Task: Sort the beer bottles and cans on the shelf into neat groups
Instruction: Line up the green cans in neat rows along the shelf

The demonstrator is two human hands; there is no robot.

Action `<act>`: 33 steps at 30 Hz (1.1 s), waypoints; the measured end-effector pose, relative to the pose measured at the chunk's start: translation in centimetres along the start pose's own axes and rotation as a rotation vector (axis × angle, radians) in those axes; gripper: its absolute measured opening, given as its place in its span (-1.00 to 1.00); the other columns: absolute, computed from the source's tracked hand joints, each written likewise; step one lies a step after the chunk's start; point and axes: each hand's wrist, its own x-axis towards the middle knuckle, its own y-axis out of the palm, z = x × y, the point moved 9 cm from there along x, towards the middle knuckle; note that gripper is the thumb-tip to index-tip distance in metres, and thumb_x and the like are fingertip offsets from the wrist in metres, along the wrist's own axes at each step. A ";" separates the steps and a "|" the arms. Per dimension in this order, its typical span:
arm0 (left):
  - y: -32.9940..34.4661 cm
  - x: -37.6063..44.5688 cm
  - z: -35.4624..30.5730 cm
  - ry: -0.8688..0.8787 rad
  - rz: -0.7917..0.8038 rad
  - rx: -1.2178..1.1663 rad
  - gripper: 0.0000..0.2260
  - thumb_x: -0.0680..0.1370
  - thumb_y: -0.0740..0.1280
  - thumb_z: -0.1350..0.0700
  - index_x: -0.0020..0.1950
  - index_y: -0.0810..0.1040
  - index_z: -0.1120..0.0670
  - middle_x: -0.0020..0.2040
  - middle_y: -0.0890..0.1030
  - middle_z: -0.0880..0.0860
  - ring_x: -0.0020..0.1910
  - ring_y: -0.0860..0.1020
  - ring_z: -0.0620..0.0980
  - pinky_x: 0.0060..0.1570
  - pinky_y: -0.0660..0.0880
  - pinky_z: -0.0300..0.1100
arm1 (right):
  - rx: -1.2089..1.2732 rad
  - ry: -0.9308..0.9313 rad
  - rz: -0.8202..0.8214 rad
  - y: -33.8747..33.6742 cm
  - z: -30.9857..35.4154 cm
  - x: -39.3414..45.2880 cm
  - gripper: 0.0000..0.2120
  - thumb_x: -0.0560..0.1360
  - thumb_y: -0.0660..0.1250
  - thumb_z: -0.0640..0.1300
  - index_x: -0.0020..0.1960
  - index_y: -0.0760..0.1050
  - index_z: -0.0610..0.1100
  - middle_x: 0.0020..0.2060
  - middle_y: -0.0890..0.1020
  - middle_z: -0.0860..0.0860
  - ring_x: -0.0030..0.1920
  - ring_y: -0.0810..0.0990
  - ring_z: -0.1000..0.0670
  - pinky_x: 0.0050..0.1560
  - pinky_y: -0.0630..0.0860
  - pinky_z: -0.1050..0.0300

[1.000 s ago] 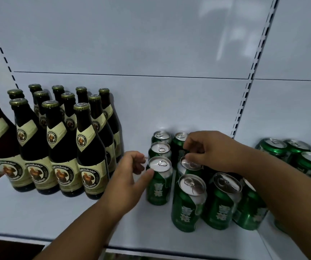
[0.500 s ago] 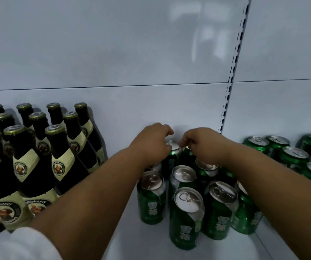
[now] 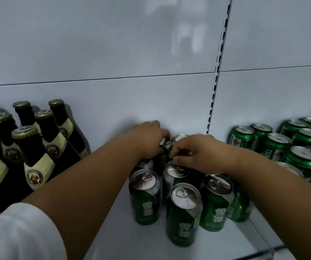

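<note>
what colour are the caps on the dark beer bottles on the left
Gold, a dull brassy tone, on the bottle caps; it shows best in the head view, the only one.

A shop is indicated — retail display shelving is seen throughout. A pale metal shelf [image 3: 113, 231] is backed by flat grey panels, and a slotted upright strip [image 3: 215, 76] is fixed between two shelving bays. Left of the strip, dark beer bottles [image 3: 38, 152] of one brand are massed together; just below it, identical green cans [image 3: 183, 212] are clustered — and to its right, more green cans [image 3: 274, 145] are stocked in rows.
</note>
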 end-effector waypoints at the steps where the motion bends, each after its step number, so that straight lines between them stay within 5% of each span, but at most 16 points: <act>1: 0.0 0.1 -0.1 -0.001 -0.001 0.003 -0.56 0.50 0.41 -0.08 0.37 0.44 -0.15 0.20 0.43 0.05 0.23 0.45 0.12 0.15 0.44 -0.04 | -0.001 -0.009 0.013 0.0 0.0 -0.1 -0.86 0.54 0.37 0.00 0.07 0.62 0.07 -0.08 0.62 0.23 -0.07 0.55 0.22 -0.07 0.42 0.42; 13: -0.6 -0.7 -0.3 -0.063 -0.003 -0.036 -0.52 0.49 0.39 -0.07 0.39 0.42 -0.08 0.20 0.47 0.07 0.21 0.45 0.10 0.21 0.43 -0.01 | -0.075 -0.177 0.169 0.4 0.9 0.1 -0.68 0.43 0.46 0.16 0.13 0.58 0.08 -0.03 0.62 0.18 -0.07 0.54 0.22 -0.13 0.37 0.50; 16: -1.5 -2.6 -0.5 -0.045 -0.065 -0.154 -0.65 0.47 0.41 0.03 0.24 0.53 -0.03 0.05 0.50 -0.03 0.11 0.48 0.01 0.11 0.41 -0.13 | -0.121 -0.233 0.192 0.7 1.4 0.3 -0.58 0.39 0.48 0.17 0.20 0.54 0.10 0.03 0.60 0.20 -0.06 0.53 0.23 -0.15 0.39 0.51; 20: -1.5 -5.2 -0.5 -0.102 0.060 -0.293 -0.73 0.40 0.42 0.11 0.09 0.58 -0.06 -0.08 0.58 -0.16 -0.04 0.56 -0.10 -0.02 0.48 -0.18 | -0.087 -0.260 0.174 0.2 1.6 1.4 -0.65 0.37 0.54 0.07 0.10 0.58 0.01 -0.10 0.65 0.08 -0.12 0.60 0.10 -0.05 0.52 0.15; 27: -1.7 -5.6 -1.6 -0.191 0.044 -0.307 -0.44 0.31 0.57 -0.16 0.22 0.45 -0.07 -0.01 0.54 -0.15 -0.03 0.53 -0.11 -0.02 0.47 -0.19 | 0.063 -0.220 -0.019 -1.3 0.6 3.1 -0.62 0.26 0.59 0.04 -0.12 0.41 0.06 -0.21 0.59 0.11 -0.20 0.55 0.11 -0.22 0.45 0.21; 33: -0.9 -5.1 -2.4 -0.173 0.017 -0.193 -0.46 0.28 0.55 -0.23 0.16 0.51 -0.06 -0.02 0.60 -0.10 -0.02 0.55 -0.05 0.03 0.52 -0.10 | 0.050 -0.165 -0.016 -0.1 -0.3 3.4 -0.65 0.28 0.58 0.07 -0.12 0.44 0.05 -0.21 0.59 0.10 -0.19 0.56 0.10 -0.14 0.52 0.12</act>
